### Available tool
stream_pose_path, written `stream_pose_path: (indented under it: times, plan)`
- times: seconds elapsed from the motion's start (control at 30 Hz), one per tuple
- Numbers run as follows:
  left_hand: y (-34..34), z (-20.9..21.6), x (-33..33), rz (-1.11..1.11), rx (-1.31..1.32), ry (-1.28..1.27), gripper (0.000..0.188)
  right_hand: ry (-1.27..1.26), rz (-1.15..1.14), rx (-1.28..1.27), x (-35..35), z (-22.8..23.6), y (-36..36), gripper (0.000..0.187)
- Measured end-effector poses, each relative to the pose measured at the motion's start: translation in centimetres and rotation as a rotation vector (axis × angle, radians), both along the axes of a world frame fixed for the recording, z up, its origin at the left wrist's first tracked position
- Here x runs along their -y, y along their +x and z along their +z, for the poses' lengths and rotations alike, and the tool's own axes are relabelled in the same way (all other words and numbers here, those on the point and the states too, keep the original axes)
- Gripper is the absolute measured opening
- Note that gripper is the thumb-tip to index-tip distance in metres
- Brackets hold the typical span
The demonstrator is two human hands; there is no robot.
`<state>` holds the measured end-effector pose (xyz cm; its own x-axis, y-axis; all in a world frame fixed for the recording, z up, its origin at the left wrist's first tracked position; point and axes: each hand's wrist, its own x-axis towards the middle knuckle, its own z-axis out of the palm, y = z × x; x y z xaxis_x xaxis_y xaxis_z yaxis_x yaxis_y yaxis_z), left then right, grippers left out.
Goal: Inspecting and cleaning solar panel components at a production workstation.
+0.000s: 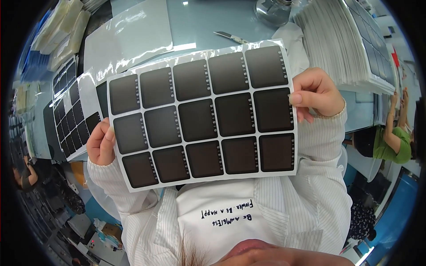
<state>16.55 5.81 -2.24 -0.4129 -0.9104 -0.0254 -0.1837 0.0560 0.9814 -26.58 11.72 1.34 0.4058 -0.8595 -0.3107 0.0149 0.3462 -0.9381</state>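
A white sheet bearing rows of dark, rounded square stickers (pixel 197 119) is held up in front of my chest, slightly tilted. My left hand (pixel 101 142) pinches its left edge between thumb and fingers. On the opposite side, my right hand (pixel 317 94) grips the right edge, thumb on the front face. Each dark square carries a column of small pale marks along its right side. The fingers behind the sheet are partly hidden.
Beyond the sheet, a utility knife (pixel 230 37) and a glass jar (pixel 273 11) rest on the table. A tall stack of sheets (pixel 333 44) stands at right. Similar dark-square sheets (pixel 71 111) and plastic-wrapped packs (pixel 57 35) lie at left. A person in green (pixel 392 142) works at far right.
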Motion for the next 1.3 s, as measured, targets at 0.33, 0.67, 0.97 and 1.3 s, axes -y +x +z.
stream_pose_path:
  times: [0.33, 0.67, 0.97, 1.3]
  plan:
    - [-1.5, 0.0, 0.6, 0.044, -0.015, 0.043, 0.019, -0.02, -0.084, 0.031, -0.1, 0.0, -0.2, 0.025]
    - [-2.1, -0.3, 0.3, 0.027, -0.048, 0.067, 0.02, -0.015, -0.142, 0.075, -0.3, -0.4, -1.0, 0.024]
    - [-2.5, -0.2, 0.2, 0.054, -0.037, 0.122, 0.022, -0.021, -0.202, 0.135, -0.3, -0.5, -0.9, 0.023]
    - [-3.4, 0.3, 0.4, 0.083, 0.0, 0.154, 0.024, 0.043, -0.337, 0.099, 0.0, -0.3, -0.1, 0.022]
